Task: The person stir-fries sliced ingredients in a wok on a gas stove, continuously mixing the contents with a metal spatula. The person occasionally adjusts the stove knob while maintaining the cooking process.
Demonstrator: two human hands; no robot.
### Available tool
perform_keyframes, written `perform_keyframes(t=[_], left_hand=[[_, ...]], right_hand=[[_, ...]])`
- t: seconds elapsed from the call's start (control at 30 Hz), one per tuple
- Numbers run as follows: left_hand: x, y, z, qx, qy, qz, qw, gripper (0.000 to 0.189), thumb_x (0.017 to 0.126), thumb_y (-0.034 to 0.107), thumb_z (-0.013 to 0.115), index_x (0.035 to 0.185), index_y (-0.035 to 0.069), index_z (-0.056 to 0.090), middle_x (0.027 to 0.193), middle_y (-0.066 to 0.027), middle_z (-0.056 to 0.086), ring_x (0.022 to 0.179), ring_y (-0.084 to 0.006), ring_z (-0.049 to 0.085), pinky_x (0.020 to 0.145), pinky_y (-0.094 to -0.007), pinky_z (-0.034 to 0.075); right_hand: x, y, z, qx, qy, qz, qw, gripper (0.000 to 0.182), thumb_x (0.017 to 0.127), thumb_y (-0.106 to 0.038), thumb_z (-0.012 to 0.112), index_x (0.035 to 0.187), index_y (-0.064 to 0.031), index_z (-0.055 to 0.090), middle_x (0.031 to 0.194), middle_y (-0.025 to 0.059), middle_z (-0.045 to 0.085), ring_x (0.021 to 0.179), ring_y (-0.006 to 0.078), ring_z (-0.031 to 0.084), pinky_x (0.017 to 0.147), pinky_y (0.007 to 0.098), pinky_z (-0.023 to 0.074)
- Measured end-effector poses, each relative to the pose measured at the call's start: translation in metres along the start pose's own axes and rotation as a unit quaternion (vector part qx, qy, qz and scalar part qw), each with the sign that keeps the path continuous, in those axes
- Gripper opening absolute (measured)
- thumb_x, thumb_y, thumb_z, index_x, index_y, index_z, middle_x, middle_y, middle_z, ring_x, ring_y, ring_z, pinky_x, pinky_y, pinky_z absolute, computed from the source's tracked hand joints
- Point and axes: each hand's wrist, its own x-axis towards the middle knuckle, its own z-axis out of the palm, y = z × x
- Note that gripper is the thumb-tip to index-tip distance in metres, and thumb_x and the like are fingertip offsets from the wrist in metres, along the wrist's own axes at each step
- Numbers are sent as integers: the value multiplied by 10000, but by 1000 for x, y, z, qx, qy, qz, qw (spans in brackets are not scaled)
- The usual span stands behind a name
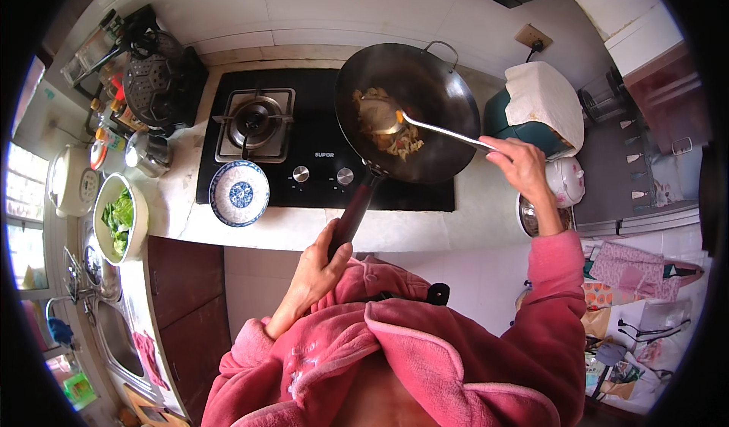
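Note:
My left hand is closed around the dark handle of a black wok, which sits over the right side of the gas hob. In my right hand is a metal spatula, held by its shaft. Its broad head lies in the wok, amid cooked food pieces that look like egg or meat; I cannot tell which. A blue and white patterned plate rests at the hob's front left, with nothing on it.
The left burner is bare. Farther left stand a steel pot, a bowl of leafy greens and a sink. To the right are a cloth-covered green appliance and a lidded white pot.

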Motion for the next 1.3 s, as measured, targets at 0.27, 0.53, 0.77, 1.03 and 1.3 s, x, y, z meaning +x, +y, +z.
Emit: perform_keyframes(t=[0.27,0.53,0.77,1.03,1.3], left_hand=[[1,-6,0,-3,4,10,1000,586,945,282,568,1399,-41,385,1142,-290,624,1117,-388,606,960,-387,450],[2,-4,2,-13,5,7,1000,574,945,271,570,1393,-41,393,1153,-287,620,1120,-382,605,963,-383,448],[1,-3,2,-14,11,3,1000,573,944,275,569,1391,-39,395,1146,-281,622,1105,-376,612,959,-381,449],[1,2,1,10,12,16,1000,556,938,263,560,1381,-37,408,1127,-277,630,1089,-380,618,954,-386,451],[0,-1,2,-8,15,12,1000,560,937,261,562,1384,-37,404,1125,-281,631,1092,-382,616,954,-392,451]], right_hand=[[-5,7,27,-109,107,-35,988,341,811,-116,695,1142,-197,684,724,77,580,666,309,595,585,420,468],[27,-10,53,-163,160,-105,968,536,741,28,601,1196,-248,663,838,49,468,802,240,565,620,379,486],[27,19,38,-264,118,-168,942,560,732,4,594,1216,-271,652,825,45,440,791,228,520,651,353,470],[21,8,33,-253,103,-194,942,644,719,39,591,1278,-280,611,843,49,441,786,235,508,641,357,469],[21,32,16,-324,99,-192,921,623,715,2,583,1270,-280,610,835,40,433,790,219,500,625,340,444]])
